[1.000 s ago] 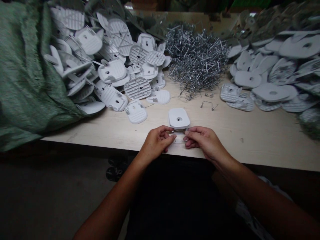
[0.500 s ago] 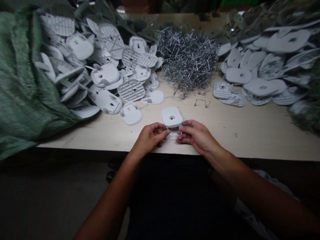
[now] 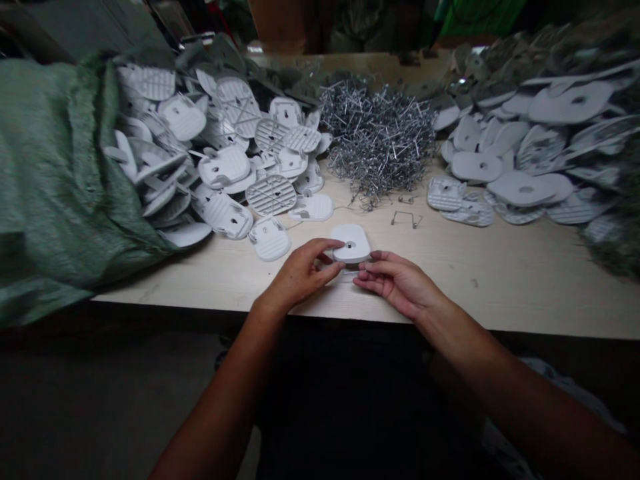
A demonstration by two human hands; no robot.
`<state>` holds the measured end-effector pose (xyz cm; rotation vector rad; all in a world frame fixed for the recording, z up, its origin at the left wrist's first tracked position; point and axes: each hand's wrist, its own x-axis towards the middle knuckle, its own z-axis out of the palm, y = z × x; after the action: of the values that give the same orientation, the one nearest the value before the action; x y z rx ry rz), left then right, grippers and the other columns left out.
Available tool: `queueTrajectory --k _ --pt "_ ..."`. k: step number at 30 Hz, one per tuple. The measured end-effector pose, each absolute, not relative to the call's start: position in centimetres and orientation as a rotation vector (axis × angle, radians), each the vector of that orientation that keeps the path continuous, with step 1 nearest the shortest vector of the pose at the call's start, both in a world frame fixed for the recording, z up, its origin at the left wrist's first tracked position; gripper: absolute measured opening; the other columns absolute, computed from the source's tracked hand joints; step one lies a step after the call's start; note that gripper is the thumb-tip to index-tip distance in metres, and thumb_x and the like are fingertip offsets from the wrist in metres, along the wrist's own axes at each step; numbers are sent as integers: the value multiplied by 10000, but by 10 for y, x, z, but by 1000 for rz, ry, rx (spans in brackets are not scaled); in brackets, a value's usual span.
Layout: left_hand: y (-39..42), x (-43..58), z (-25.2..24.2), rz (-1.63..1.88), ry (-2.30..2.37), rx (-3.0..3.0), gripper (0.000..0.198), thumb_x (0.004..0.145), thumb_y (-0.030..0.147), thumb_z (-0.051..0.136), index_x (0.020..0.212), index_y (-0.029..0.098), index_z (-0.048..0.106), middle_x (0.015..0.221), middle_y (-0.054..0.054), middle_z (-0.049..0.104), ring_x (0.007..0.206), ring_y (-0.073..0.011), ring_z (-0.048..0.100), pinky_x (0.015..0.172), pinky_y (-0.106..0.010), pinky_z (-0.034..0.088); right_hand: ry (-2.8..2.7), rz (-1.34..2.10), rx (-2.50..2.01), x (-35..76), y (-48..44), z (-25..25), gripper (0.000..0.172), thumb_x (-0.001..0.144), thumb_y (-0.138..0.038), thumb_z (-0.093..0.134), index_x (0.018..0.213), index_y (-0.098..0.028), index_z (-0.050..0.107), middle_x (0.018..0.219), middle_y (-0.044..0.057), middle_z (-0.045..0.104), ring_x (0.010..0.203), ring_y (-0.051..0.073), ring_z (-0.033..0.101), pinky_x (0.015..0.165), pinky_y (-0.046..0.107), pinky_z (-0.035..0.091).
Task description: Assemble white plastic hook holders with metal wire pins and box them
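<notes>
A white plastic plate (image 3: 357, 235) with rounded corners and a hole in a round recess lies between my hands, near the table's front edge. My left hand (image 3: 303, 272) grips its left side, index finger on the top face and thumb at the front edge. At the front right corner, the fingers of my right hand (image 3: 397, 281) pinch a thin metal wire spring (image 3: 353, 272), part of which shows below the plate. The underside of the plate, where the wire meets it, is hidden. Another bent wire spring (image 3: 407, 219) lies alone beyond my right hand.
A heap of wire springs (image 3: 380, 133) stands at the back middle. White ribbed plates (image 3: 271, 195) pile up on the left beside a green woven sack (image 3: 60, 187). More white plates (image 3: 477, 167) are heaped on the right. The wooden table (image 3: 525, 280) ends close before me.
My left hand has shifted from the wire at the plate's front left to the plate itself, index finger now on top. The plate has turned slightly. The camera view has tilted up a little.
</notes>
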<state>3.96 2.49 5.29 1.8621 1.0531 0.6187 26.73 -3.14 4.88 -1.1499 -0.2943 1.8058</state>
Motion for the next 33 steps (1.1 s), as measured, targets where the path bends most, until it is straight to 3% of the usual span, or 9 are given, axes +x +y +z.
queueTrajectory --k 4,9,13,16,19,21,24,29,33 --pt "29 40 42 658 1022 1828 439 927 294 774 1353 205 720 1244 -107 755 863 -157 728 627 -225 518 -329 1721 -1183 267 -31 48 371 773 -50 823 1038 -202 613 901 64 800 761 186 794 856 349 705" --pt "31 46 19 865 1077 1827 380 858 114 759 1224 214 786 1117 -54 775 748 -114 654 702 -248 528 -465 1632 -1278 272 -31 46 439 746 -158 890 1101 -198 634 891 59 790 794 219 803 821 372 706" --pt "31 49 9 926 1078 1829 398 849 67 736 1205 231 803 1121 -45 779 763 -120 636 726 -255 521 -945 1353 -1387 288 -29 40 457 733 -323 934 1119 -214 716 1106 68 786 823 210 793 778 349 678" --pt "32 51 6 921 1068 1802 412 838 45 713 1192 233 809 1117 -38 772 736 -112 608 705 -248 503 -1329 1119 -1440 298 -18 33 457 757 -308 867 1198 -226 779 1211 83 777 813 185 764 773 336 640" --pt "32 56 3 952 1080 1779 390 821 38 714 1146 227 817 1086 -34 752 752 -117 606 697 -242 484 -1448 1124 -1427 302 -2 23 461 749 -277 761 1201 -198 799 906 50 783 674 177 693 631 309 574" --pt "32 61 2 997 1094 1779 361 801 38 733 1101 221 816 1047 -31 728 799 -135 622 709 -246 478 -1395 1193 -1413 300 7 17 452 735 -285 702 1163 -168 789 701 10 711 567 174 626 534 287 500" --pt "32 69 1 1080 1110 1806 338 751 24 753 1028 212 796 973 -17 679 856 -164 630 736 -262 470 -1404 1101 -1425 296 13 12 412 711 -261 653 1091 -168 783 610 -22 628 507 153 534 481 256 390" --pt "34 74 1 1108 1115 1787 321 724 25 762 988 207 776 936 -8 653 828 -166 611 721 -266 461 -1493 947 -1428 293 14 14 372 682 -218 660 1031 -184 787 691 -15 640 553 126 478 496 239 337" --pt "29 67 3 1152 1124 1736 361 730 -12 718 1014 202 781 954 -2 666 725 -124 549 667 -242 438 -1321 1145 -1430 297 6 24 481 659 -238 800 1135 -191 751 967 55 762 623 141 608 545 264 484"
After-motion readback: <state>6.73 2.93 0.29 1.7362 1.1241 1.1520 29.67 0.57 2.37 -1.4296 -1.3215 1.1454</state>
